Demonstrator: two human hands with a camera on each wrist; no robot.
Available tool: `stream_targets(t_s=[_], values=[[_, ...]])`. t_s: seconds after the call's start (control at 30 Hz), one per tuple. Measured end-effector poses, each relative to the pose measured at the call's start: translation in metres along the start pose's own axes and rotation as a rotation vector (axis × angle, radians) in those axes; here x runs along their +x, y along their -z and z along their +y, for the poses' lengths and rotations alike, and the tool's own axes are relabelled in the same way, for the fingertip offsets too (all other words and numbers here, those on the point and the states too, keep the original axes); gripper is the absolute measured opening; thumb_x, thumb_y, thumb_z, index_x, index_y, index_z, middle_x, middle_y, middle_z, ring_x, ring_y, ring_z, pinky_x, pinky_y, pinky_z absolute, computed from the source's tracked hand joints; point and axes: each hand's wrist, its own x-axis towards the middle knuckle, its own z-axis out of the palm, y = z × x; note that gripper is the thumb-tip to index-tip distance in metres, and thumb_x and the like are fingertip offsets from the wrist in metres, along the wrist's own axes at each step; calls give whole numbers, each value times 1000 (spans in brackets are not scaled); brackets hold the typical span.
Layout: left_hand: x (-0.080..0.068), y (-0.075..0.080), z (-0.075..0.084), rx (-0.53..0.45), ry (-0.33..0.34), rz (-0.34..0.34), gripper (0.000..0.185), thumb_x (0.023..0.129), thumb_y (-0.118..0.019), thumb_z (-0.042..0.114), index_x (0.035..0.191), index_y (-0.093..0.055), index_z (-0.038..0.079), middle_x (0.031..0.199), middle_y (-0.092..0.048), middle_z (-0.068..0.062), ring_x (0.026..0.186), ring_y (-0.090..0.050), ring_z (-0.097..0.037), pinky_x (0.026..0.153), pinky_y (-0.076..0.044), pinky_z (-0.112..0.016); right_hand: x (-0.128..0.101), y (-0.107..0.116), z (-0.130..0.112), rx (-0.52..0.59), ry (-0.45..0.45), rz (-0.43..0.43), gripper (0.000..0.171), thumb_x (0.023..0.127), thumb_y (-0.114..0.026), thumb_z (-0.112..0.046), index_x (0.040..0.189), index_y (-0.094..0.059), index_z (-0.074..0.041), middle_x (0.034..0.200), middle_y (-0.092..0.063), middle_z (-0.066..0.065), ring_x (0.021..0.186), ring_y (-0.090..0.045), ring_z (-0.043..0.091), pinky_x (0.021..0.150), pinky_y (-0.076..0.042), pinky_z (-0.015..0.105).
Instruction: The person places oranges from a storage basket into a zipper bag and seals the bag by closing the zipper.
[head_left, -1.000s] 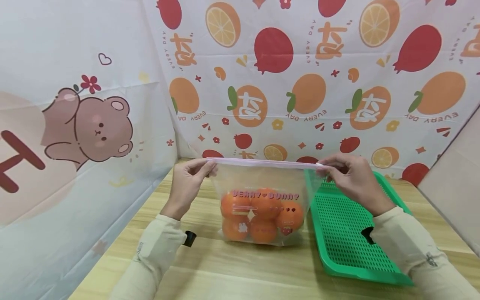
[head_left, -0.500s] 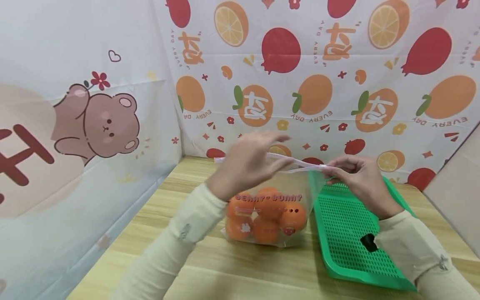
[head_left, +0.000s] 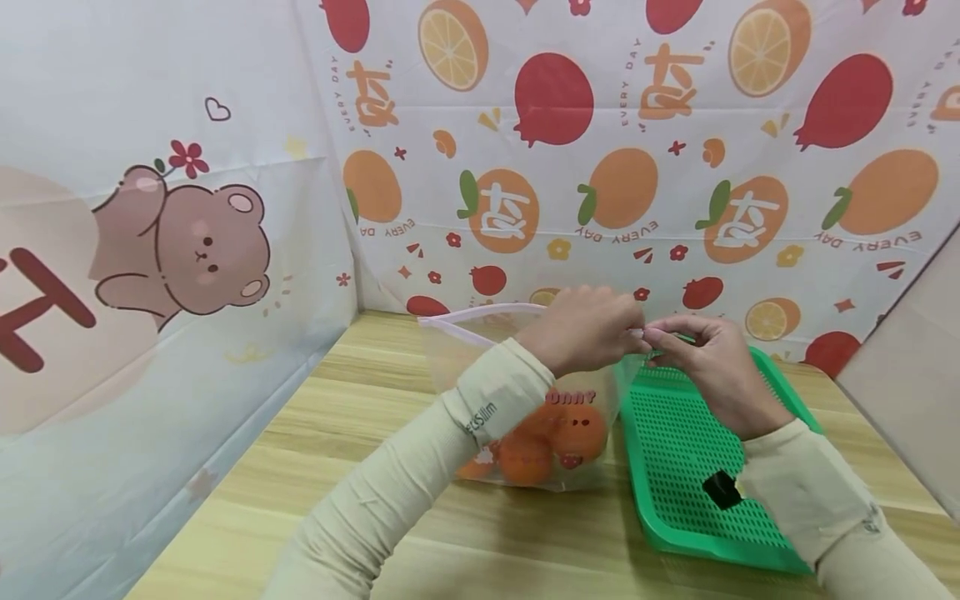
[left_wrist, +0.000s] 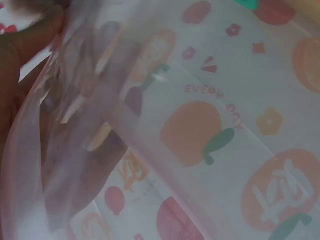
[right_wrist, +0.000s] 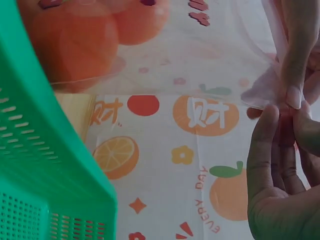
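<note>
A clear zip bag printed with pink letters stands on the wooden table and holds several oranges. My left hand reaches across its top and pinches the pink zip strip at the right corner. There my right hand pinches the same corner, fingertips almost touching the left ones. In the right wrist view the bag corner sits between a left finger and my right hand. The left wrist view is filled by bag plastic. The strip's left end bows open.
A green perforated tray lies to the right of the bag, under my right forearm. Printed fruit cloth hangs behind, and a bear-print cloth walls the left side. A plain board stands at the right.
My left hand left the bag's left corner and slid right along the zip strip to meet the right hand. The left end of the strip now sags open. The right hand held still.
</note>
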Motion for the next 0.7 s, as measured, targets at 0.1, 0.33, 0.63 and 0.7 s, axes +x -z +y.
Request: stream_targets(t_s=[0.1,0.33,0.63,0.7], values=[[0,-3,0,47,18,32,18,95,-69,42,93,-78,26,69,-58,8,67,-52,-10,55,-43,-28,-1,-3,0,-34,19,36,20,96,-70,-12,107,-74,4,99,-72,5,85,-73,18,75,-60,29],[-6,0,-5,74,33,51,19,96,-68,39,89,-81,27,63,-55,8,60,-48,-11,50,-37,-28,-3,-13,-1,-138,94,102,21,96,-71,-13,104,-71,7,90,-74,5,80,-72,16,70,-60,28],[-47,15,-45,-39,69,39,38,95,-71,34,60,-63,20,58,-45,8,58,-44,-8,49,-29,-25,-8,-14,-1,-197,90,141,23,97,-69,-14,104,-69,8,88,-72,8,79,-71,22,69,-60,26],[-58,18,-54,-72,82,49,34,95,-72,33,63,-68,19,59,-49,9,59,-46,-7,49,-33,-26,-9,-14,-1,-204,91,141,23,97,-69,-14,104,-69,8,89,-72,9,79,-71,21,69,-60,26]])
